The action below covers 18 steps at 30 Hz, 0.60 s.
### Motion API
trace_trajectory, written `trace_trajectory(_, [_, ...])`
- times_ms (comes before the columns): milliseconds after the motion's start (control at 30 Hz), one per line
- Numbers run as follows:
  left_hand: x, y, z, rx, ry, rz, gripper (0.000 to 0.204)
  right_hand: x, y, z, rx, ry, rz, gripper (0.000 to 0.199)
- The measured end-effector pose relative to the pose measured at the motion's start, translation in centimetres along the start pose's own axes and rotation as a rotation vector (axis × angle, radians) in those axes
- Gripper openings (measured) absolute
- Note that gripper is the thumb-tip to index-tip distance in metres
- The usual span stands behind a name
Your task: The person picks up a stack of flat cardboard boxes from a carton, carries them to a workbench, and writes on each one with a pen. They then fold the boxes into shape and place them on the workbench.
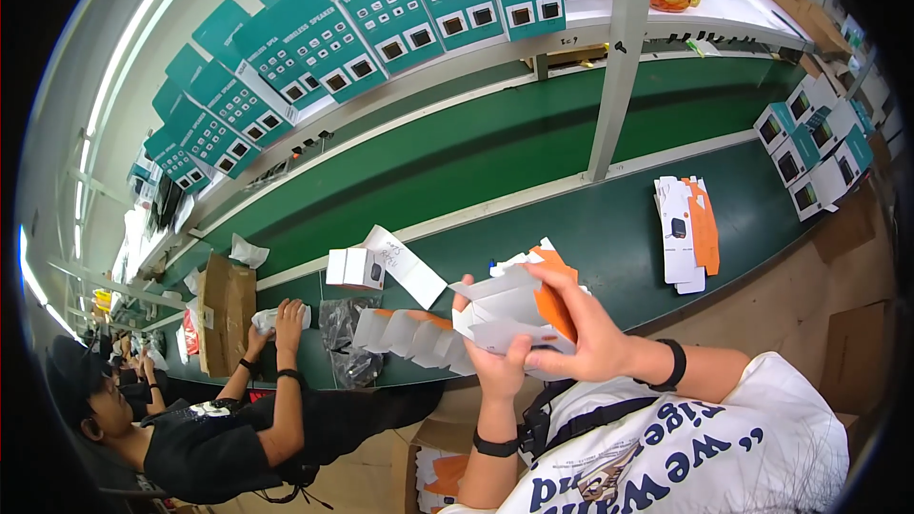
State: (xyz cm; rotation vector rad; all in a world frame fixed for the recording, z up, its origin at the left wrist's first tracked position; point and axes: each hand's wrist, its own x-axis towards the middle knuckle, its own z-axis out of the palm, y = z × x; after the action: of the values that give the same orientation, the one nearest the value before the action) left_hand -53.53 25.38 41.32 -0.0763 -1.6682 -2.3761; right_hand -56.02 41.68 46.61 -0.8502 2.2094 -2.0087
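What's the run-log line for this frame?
left hand: holds white-and-orange cardboard carton from below | right hand: grips its orange side | carton: half-folded, above green table

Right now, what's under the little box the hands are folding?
Under the half-folded white and orange carton held by the left hand and right hand lies the green belt, with a row of folded white cartons to its left. The belt directly beneath is hidden.
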Motion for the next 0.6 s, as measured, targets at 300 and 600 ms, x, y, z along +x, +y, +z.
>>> trace_trajectory(300, [-1.4,2.1,-0.1,-0.052,-0.029,0.090,0.070,-1.2,1.2,1.6,0.277,0.138,-0.019,0.055])
trace_trajectory(600, [-1.6,3.0,0.2,0.153,-0.073,0.258,0.051,-1.5,0.8,-0.1,0.638,-0.115,0.066,0.031])
